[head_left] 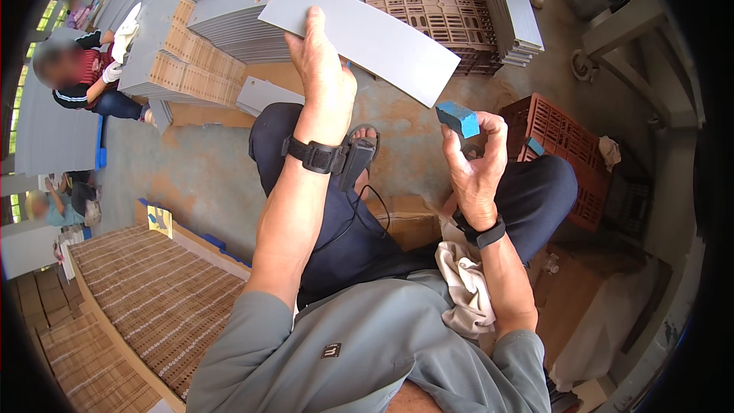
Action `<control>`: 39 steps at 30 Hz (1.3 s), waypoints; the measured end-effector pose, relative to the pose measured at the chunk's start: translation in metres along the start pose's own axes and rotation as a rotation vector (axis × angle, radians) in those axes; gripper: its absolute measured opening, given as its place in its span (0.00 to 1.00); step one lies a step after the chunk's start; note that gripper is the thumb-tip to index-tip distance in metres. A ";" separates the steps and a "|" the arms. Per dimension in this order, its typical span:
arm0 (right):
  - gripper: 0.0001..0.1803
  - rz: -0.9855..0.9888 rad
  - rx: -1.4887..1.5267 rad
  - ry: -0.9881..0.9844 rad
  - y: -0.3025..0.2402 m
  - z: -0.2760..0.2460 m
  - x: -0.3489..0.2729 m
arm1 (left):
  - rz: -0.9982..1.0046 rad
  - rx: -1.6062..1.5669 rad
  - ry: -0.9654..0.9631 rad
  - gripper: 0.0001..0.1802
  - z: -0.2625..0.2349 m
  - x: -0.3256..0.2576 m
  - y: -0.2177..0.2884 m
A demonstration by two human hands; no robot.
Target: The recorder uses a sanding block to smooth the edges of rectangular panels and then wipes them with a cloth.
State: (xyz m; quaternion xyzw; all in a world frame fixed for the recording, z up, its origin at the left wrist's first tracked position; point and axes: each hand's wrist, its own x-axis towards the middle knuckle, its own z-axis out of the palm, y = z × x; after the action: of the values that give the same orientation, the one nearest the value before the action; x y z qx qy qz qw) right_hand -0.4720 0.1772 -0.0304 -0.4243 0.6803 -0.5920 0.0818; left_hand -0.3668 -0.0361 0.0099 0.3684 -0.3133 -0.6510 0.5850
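Note:
A long, smooth light-grey board [367, 42] is tilted out in front of me. My left hand [321, 61] grips it near its left end, thumb lying across the upper face and the other fingers hidden beneath. In my right hand [479, 160], thumb and fingers pinch a small blue sanding block [459, 118] just off the board's lower right corner, apart from it. A second blue block [535, 146] lies on the brown plastic crate [562, 172] beside my right knee.
Tall stacks of grey boards [229, 23] rise at the far left. Another brown crate [436, 11] stands ahead, with boards [516, 19] stacked at its right. Slatted bundles [153, 298] fill the lower left. A beige cloth [466, 291] hangs by my right forearm. A co-worker [84, 76] sits far left.

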 end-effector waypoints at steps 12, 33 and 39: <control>0.18 -0.049 -0.036 0.010 -0.001 -0.001 0.001 | 0.023 -0.009 -0.024 0.32 -0.005 0.001 -0.006; 0.15 -0.168 -0.262 0.524 -0.028 -0.162 0.070 | -0.051 0.014 -0.080 0.23 -0.037 0.030 0.001; 0.18 0.465 -0.727 0.084 0.082 -0.315 0.023 | -0.058 0.113 -0.129 0.26 -0.012 0.006 -0.001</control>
State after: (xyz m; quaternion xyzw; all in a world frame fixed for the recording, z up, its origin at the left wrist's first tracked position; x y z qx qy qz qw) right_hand -0.7195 0.3882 -0.0033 -0.2368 0.9248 -0.2963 0.0305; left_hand -0.3575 -0.0414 0.0026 0.3672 -0.3756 -0.6713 0.5229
